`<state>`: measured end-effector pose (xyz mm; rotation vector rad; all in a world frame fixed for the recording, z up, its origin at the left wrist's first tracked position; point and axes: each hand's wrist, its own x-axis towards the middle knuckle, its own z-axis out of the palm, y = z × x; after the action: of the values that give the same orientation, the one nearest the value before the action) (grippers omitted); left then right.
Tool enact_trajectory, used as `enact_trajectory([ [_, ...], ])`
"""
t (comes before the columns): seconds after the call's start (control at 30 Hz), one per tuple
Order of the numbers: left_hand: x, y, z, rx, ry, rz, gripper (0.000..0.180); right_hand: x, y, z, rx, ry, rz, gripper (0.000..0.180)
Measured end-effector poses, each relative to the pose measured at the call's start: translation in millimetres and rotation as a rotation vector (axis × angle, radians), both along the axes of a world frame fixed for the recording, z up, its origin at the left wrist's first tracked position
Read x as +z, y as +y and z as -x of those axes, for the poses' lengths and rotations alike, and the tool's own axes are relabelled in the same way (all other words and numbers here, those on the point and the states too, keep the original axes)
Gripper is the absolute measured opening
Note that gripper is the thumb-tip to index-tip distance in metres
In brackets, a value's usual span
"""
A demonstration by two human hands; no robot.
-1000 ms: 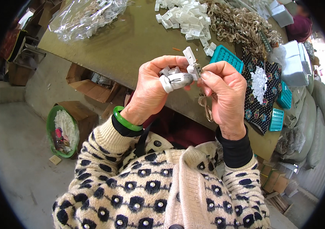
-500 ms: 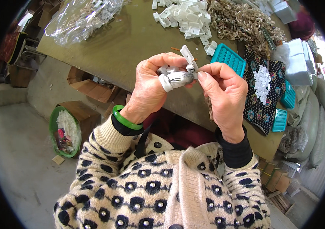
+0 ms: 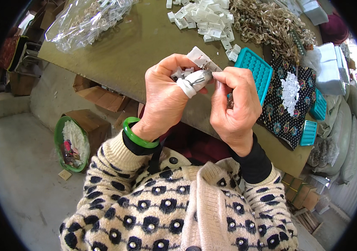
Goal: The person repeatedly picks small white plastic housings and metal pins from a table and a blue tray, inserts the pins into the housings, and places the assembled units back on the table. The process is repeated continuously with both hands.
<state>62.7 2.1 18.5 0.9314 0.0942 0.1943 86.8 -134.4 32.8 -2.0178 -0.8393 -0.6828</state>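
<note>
My left hand is closed on a small white plastic housing above the table's near edge. A soiled white cloth finger cover wraps one of its fingers. My right hand is closed, with thumb and forefinger pinched together by the housing's right end. Whatever those fingertips hold is hidden. Other white pieces show partly inside the left palm.
Beyond my hands lie a heap of white plastic housings and a tangle of brownish looped parts. To the right are a teal tray and white chips on patterned cloth. A clear bag lies far left.
The white housing has tilted, showing more of its broad face. My right hand has shifted slightly left, and its fingers have curled in more.
</note>
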Motion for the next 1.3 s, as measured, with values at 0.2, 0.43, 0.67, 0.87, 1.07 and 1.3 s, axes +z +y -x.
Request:
enact_trajectory([
  [0.2, 3.9, -5.0, 1.6, 0.092, 0.026, -0.034, 0.017, -2.0, 4.5, -2.4, -0.003, 0.090, -0.115, 0.020],
  [0.43, 1.0, 16.6, 2.2, -0.280, 0.154, 0.454, 0.022, 2.5, 8.2, -0.4, 0.108, 0.557, -0.385, 0.008],
  [0.67, 3.6, 16.0, -2.6, -0.143, 0.086, 0.219, 0.023, 2.8, 8.8, -1.9, 0.156, 0.938, -0.609, 0.012],
  [0.87, 5.8, 17.5, -7.3, -0.147, -0.010, 0.325, 0.030, -7.8, 13.3, -11.3, 0.136, 0.908, -0.611, 0.018],
  [1.07, -0.5, 15.0, -18.6, -0.083, -0.007, 0.227, 0.023, 2.5, 10.2, -18.0, 0.161, 0.749, -0.572, 0.024],
  [1.3, -7.7, 0.7, -13.2, 0.014, -0.026, 0.080, 0.017, 6.5, 19.0, -18.2, 0.112, 0.919, -0.579, 0.015],
])
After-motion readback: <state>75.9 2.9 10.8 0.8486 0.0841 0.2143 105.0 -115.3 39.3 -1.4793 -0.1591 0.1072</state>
